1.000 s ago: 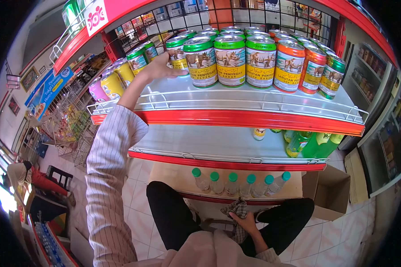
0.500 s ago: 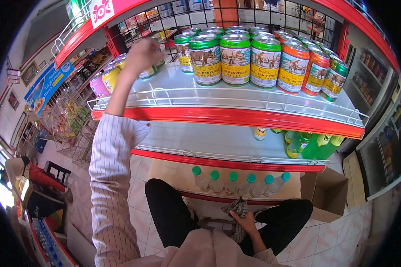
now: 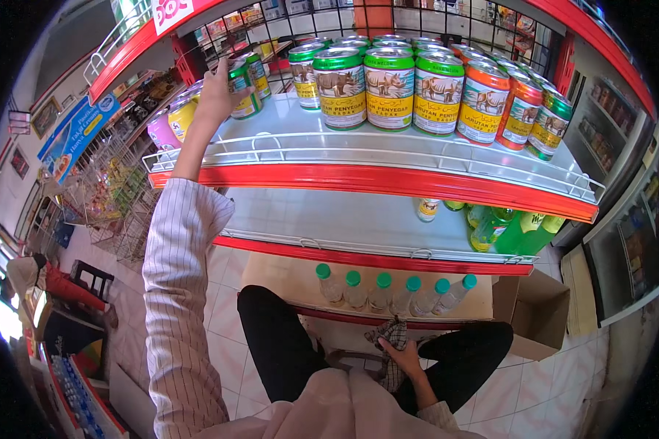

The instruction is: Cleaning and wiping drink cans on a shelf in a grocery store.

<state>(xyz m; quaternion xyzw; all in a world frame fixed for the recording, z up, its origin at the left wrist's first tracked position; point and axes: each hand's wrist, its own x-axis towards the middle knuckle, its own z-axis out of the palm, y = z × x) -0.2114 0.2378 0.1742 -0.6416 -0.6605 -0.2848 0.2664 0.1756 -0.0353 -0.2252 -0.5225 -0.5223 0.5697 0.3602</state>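
Note:
My left hand [image 3: 220, 96] reaches over the upper shelf to a green-topped drink can [image 3: 247, 104] on its left side. The thumb lies across the front of this can, and the fingers curve along its left side, partly hidden. Another green-topped can [image 3: 258, 75] stands just behind. Pink [image 3: 162, 132] and yellow [image 3: 183, 121] cans stand left of the hand. To the right are rows of green [image 3: 340, 91] and orange [image 3: 483, 104] cans with pictured labels. Low between my knees, my right hand [image 3: 405, 357] is closed round a crumpled checkered cloth [image 3: 392, 335].
A white wire rail [image 3: 388, 158] runs along the upper shelf's red front edge. Green bottles [image 3: 523, 233] stand on the shelf below. Several clear bottles with green caps [image 3: 383, 293] line the bottom board. An open cardboard box [image 3: 531, 311] sits at the right.
My left hand has shifted slightly left and turned, uncovering more of the green-topped can and the one behind it. My right hand stays on the cloth. The view has tilted slightly.

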